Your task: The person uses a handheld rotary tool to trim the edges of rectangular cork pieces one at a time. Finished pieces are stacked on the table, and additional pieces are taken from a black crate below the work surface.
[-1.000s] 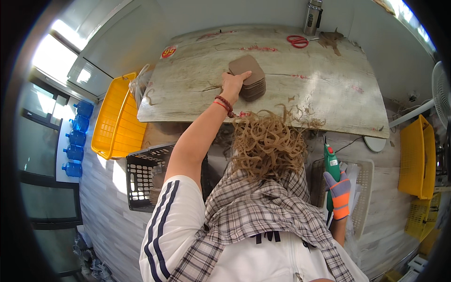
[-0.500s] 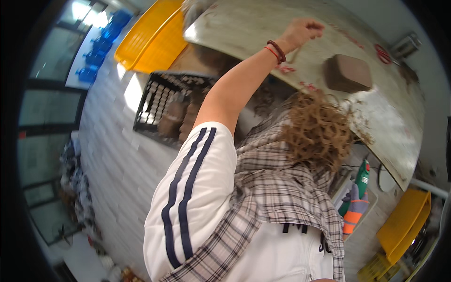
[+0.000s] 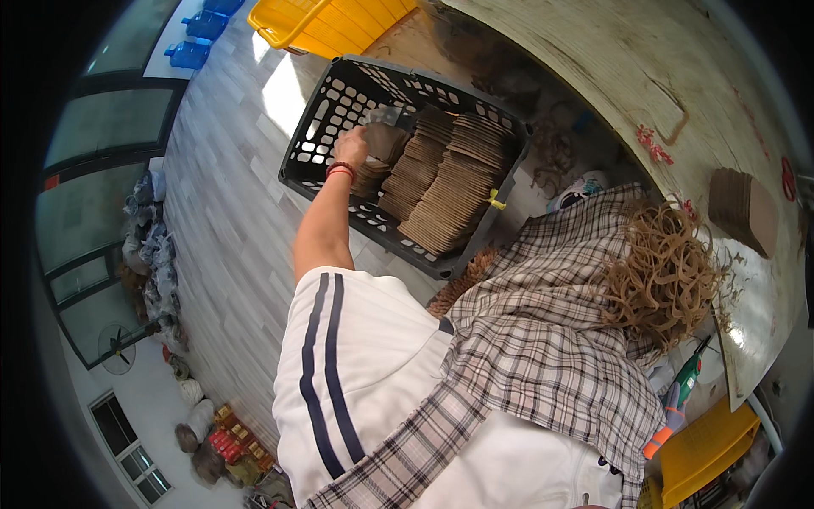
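My left hand [image 3: 351, 147], with a red cord and dark beads at the wrist, reaches into the far left part of a black plastic crate [image 3: 298, 174]. Its fingers curl at the edge of a stack of flat brown pieces [image 3: 386, 142]; the fingertips are partly hidden. Beside it in the crate stand long rows of similar thin brown pieces [image 3: 462, 178], packed on edge. At the lower right, what looks like my right hand [image 3: 675, 417], in a grey and orange glove, is closed around a green hand tool [image 3: 687, 382]. Its forearm is hidden behind checked cloth.
Curly brown trimmings [image 3: 661, 276] lie heaped on the checked cloth by the worktable [image 3: 704, 93]. A brown block of stacked pieces [image 3: 744, 210], pink scraps [image 3: 653, 144] and red-handled scissors [image 3: 788, 180] lie on the table. Yellow bins [image 3: 365, 25] stand behind the crate and at lower right.
My left hand has moved from above the worktable down and left into the black crate. The view has swung left, so the crate shows more fully.
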`<state>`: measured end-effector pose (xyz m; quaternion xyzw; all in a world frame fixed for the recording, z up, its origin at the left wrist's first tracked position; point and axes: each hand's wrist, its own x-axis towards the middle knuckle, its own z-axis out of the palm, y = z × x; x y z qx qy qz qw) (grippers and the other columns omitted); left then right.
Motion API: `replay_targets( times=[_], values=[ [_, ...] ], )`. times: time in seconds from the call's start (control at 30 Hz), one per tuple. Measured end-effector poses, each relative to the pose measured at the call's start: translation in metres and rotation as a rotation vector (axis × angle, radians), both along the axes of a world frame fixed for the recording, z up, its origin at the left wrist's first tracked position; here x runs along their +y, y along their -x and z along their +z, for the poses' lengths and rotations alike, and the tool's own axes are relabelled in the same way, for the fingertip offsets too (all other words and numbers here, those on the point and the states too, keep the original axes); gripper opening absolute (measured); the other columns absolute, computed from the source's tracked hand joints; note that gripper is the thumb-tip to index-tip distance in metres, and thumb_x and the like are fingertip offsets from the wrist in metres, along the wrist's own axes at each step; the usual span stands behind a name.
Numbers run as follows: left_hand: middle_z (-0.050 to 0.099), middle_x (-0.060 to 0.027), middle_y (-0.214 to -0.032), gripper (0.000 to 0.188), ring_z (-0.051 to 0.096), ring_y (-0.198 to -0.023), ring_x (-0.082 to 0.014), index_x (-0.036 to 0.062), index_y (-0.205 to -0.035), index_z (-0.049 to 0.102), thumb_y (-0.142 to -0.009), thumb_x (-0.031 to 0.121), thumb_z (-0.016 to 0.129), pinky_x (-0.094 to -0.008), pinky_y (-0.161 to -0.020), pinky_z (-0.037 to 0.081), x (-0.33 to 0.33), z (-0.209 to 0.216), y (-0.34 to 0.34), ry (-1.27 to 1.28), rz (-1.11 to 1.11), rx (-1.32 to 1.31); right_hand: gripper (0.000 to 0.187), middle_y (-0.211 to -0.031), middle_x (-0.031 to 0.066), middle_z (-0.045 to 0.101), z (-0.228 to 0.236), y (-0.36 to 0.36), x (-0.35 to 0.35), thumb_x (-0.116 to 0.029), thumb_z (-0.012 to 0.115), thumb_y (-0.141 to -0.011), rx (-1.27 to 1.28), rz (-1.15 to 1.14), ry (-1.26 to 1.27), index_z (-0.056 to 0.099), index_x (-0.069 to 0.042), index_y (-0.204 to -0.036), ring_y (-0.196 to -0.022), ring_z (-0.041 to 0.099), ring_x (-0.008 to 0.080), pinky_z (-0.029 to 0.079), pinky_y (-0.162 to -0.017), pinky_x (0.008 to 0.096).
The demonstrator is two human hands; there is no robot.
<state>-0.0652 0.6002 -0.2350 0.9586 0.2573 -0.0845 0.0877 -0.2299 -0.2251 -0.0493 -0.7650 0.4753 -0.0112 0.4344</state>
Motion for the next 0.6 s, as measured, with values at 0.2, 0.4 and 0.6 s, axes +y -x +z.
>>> replay_targets(
  times=[0.2,0.4,0.6],
  values=[
    [0.025,-0.0038,-0.153,0.054,0.017,-0.142,-0.0241,0.0184,-0.146,0.028,-0.093,0.012,0.037,-0.0468,-0.111,0.026,-0.047,-0.038,-0.037,-0.151,-0.454,0.448,0.028,-0.067,0.0094,0.062,0.012,0.0,0.018,-0.019,0.068,-0.086,0.055,-0.031,0.053,0.059,0.0,-0.104,-0.046,0.056,0.0163,0.047,-0.043,0.0294],
    [0.028,-0.0039,-0.15,0.045,0.016,-0.142,-0.0229,0.0164,-0.146,0.028,-0.1,0.017,0.024,-0.0448,-0.11,0.027,-0.048,-0.065,-0.058,-0.213,-0.588,0.619,0.029,-0.067,0.0094,0.062,0.021,0.0,0.032,-0.02,0.068,-0.086,0.094,-0.056,0.089,0.059,0.0,-0.105,-0.046,0.056,0.0164,0.047,-0.044,0.0296],
    [0.046,-0.0105,-0.132,0.04,0.037,-0.127,-0.0278,0.0151,-0.139,0.037,-0.1,0.019,0.024,-0.0456,-0.105,0.032,-0.034,-0.08,-0.059,-0.236,-0.673,0.516,0.03,-0.067,0.0095,0.062,0.025,-0.005,0.034,-0.021,0.068,-0.086,0.116,-0.044,0.104,0.059,0.0,-0.106,-0.047,0.056,0.0165,0.047,-0.044,0.0297]
  ],
)
